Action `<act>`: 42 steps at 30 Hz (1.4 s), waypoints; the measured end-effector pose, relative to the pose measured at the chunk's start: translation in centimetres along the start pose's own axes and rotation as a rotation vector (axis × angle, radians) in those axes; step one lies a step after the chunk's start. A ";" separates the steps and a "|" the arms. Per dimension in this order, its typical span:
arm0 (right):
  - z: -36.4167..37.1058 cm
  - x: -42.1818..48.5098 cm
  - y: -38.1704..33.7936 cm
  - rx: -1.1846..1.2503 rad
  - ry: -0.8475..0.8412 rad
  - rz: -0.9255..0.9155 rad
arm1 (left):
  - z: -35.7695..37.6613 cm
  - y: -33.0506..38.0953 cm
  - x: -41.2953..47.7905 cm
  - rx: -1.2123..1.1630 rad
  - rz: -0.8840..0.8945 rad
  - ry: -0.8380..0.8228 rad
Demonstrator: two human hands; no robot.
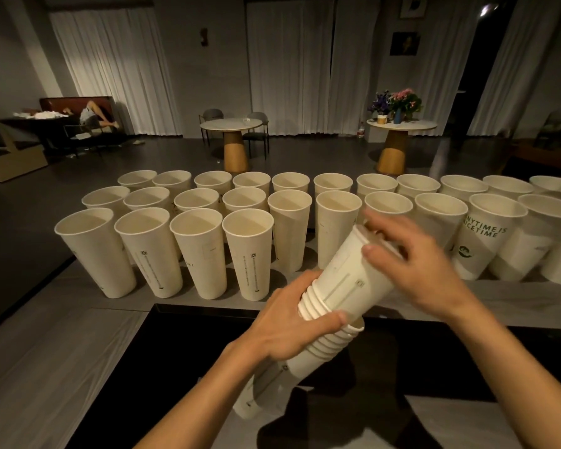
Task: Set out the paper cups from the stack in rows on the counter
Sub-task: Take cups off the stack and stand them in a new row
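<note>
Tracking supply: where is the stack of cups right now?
Head view, lower centre: the stack of cups is held tilted, left hand gripping its middle, right hand at its upper end, right of the front row.

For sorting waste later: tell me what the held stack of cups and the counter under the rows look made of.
Tall cream nested cups: probably paper, matte; rolled rims and printed marks show. Pale grey counter: perhaps wood-look laminate or stone, smooth with a soft sheen; streaked grain shows.
</note>
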State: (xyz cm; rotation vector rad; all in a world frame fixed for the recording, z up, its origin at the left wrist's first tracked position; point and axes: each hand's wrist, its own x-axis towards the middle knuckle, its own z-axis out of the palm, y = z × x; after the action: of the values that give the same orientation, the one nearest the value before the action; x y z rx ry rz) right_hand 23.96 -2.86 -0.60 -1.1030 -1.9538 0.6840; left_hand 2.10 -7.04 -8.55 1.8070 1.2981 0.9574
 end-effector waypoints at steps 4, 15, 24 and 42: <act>2.0 -0.4 0.7 0.536 0.230 0.068 | -0.1 -0.8 0.0 -0.121 0.010 0.025; 2.9 2.1 1.3 0.837 0.222 0.130 | -1.0 -5.0 -1.8 -0.155 -0.078 0.130; 9.5 5.7 2.9 0.204 0.101 0.070 | -1.3 -6.1 -1.3 -0.106 -0.194 0.135; 8.7 0.2 1.9 -0.211 -0.264 0.297 | -0.2 -4.5 -0.4 0.078 -0.099 0.106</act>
State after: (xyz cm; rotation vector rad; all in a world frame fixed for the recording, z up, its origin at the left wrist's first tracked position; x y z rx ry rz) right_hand 17.55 -2.46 -6.80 -1.5181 -2.1435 0.8289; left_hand -0.17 -6.32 -12.42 1.7522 1.4954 0.9717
